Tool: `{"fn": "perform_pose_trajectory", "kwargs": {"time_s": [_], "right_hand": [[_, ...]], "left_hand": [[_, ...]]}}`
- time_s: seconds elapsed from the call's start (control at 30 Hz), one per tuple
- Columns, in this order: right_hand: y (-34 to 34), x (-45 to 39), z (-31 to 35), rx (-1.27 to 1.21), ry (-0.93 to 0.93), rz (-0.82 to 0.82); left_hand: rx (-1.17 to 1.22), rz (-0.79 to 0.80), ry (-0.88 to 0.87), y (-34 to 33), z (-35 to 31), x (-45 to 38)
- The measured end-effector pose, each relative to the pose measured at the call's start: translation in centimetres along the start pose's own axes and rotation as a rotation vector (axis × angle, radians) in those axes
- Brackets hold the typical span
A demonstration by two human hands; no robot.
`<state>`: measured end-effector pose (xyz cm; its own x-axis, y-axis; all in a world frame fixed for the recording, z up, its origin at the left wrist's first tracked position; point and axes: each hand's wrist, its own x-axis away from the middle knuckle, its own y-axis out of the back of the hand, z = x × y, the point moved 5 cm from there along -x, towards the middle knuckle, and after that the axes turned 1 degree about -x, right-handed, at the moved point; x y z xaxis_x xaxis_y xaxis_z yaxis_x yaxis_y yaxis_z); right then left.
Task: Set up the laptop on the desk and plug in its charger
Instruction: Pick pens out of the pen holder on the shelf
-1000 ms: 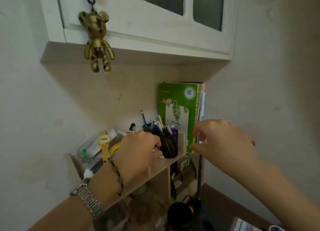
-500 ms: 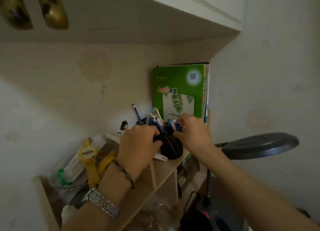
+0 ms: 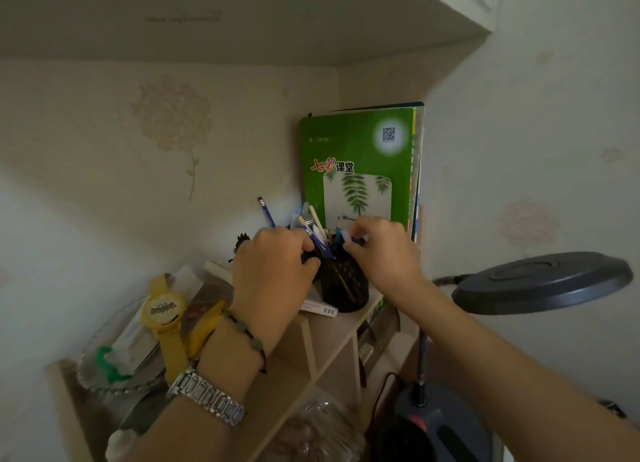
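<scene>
No laptop or charger is in view. A black mesh pen holder (image 3: 344, 285) full of pens and pencils stands on top of a small wooden shelf unit (image 3: 323, 349). My left hand (image 3: 272, 278) wraps around the holder's left side. My right hand (image 3: 379, 250) is at its upper right rim, fingertips pinched on a small white and blue item among the pens. A metal watch and a dark bead bracelet sit on my left wrist.
A green book (image 3: 360, 167) stands upright behind the holder, against the corner. A yellow toy watch (image 3: 162, 311) and a glass dish (image 3: 104, 364) lie at the shelf's left. A dark round desk lamp (image 3: 543, 281) reaches in from the right. A white cabinet underside (image 3: 242, 18) hangs overhead.
The camera has tilted down and moved closer, so the gold bear charm left the view. My right hand moved left from the book's edge to the pen holder's rim. My left hand stayed on the holder.
</scene>
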<state>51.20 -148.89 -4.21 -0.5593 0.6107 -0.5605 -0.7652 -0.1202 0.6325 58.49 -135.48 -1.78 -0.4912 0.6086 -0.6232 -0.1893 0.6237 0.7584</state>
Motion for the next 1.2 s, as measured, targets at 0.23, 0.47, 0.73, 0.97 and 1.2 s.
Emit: {"fn": "perform_pose_trajectory", "kwargs": {"time_s": [0.23, 0.47, 0.73, 0.97, 1.2], "right_hand": [[2.6, -0.2, 1.2, -0.038, 0.065, -0.073], [6.8, 0.5, 3.5, -0.145, 0.147, -0.196], [5.9, 2.1, 2.4, -0.113, 0.134, -0.074], [3.8, 3.4, -0.1, -0.140, 0.058, 0.061], [3.7, 3.7, -0.7, -0.177, 0.031, 0.048]], "left_hand": [[-0.070, -0.145, -0.051, -0.5, -0.5, -1.3], [-0.067, -0.062, -0.058, -2.6, -0.1, -2.4], [-0.150, 0.045, -0.044, -5.0, 0.0, -2.9], [-0.096, 0.029, -0.033, -5.4, -0.3, -3.1], [-0.032, 0.007, -0.028, -5.7, -0.1, -3.1]]}}
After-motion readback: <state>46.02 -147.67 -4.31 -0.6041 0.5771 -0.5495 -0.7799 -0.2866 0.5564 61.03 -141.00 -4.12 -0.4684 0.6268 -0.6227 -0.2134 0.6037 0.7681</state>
